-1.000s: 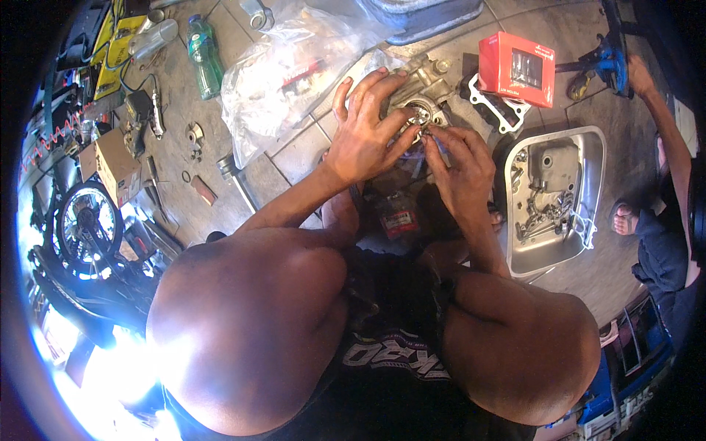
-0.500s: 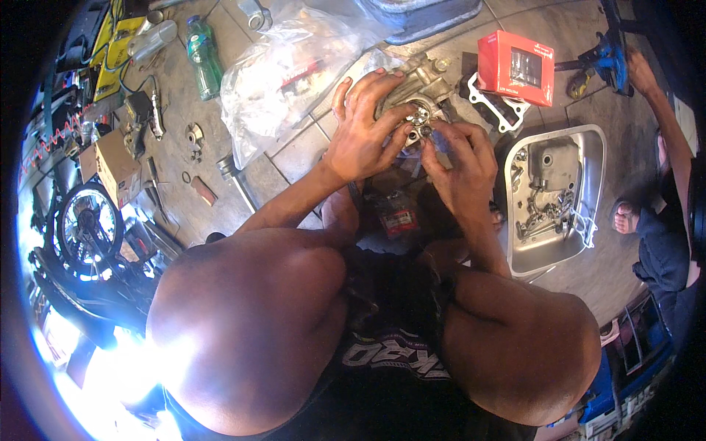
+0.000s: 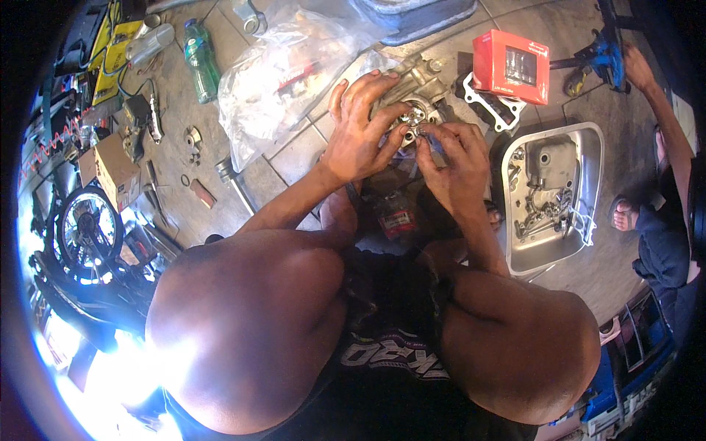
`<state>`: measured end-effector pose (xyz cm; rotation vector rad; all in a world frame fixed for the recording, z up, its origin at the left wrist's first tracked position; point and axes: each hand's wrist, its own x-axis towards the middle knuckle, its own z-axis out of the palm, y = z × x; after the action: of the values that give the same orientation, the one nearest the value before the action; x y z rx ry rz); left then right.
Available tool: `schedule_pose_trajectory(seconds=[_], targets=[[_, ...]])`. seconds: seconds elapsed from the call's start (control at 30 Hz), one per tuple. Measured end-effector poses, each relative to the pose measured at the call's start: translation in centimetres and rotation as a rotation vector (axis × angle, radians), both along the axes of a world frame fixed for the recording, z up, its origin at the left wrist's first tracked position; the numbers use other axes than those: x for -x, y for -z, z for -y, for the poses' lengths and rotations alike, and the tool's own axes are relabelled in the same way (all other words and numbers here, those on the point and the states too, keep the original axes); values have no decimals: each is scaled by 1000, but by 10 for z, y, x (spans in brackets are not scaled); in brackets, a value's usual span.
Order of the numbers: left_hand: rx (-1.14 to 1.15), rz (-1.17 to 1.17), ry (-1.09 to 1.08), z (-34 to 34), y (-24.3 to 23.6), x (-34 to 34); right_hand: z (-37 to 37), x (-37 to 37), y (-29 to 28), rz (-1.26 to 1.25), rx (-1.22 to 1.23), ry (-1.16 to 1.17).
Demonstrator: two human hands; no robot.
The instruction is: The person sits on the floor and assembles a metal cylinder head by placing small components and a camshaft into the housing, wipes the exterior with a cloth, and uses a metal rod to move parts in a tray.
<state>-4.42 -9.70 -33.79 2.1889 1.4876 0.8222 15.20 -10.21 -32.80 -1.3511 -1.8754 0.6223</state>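
In front of my knees is a grey cast-metal engine part (image 3: 423, 79) with a round, shiny fitting (image 3: 413, 121) at its near end. My left hand (image 3: 362, 131) grips it from the left, its fingers over the casting and its thumb beside the fitting. From the right, my right hand (image 3: 460, 158) has thumb and fingertips pinched together at the fitting's edge. Whatever sits between those fingertips is too small and hidden to name; something bluish shows beside them.
Right of my hands stands a metal basin (image 3: 507, 198) of engine parts. Beyond are a red box (image 3: 511, 67), a white gasket (image 3: 500, 110) and another person's arm (image 3: 651, 81). A clear plastic bag (image 3: 257, 95), green bottle (image 3: 200, 62) and socket tool (image 3: 234, 180) lie left.
My right fingertips have shifted slightly left and down along the round fitting. My left hand keeps its grip, and the whole view has moved a little.
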Motion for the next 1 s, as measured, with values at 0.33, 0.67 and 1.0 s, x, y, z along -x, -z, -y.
schedule_pose_trajectory(seconds=[0.33, 0.67, 1.0], targets=[[-15, -8, -3, 2, 1, 2, 0, 4, -3, 33, -35, -6], [-14, -16, 8, 0, 1, 1, 2, 2, 0, 32, 0, 3], [27, 50, 13, 3, 2, 5, 8, 4, 2, 94, 91, -52]])
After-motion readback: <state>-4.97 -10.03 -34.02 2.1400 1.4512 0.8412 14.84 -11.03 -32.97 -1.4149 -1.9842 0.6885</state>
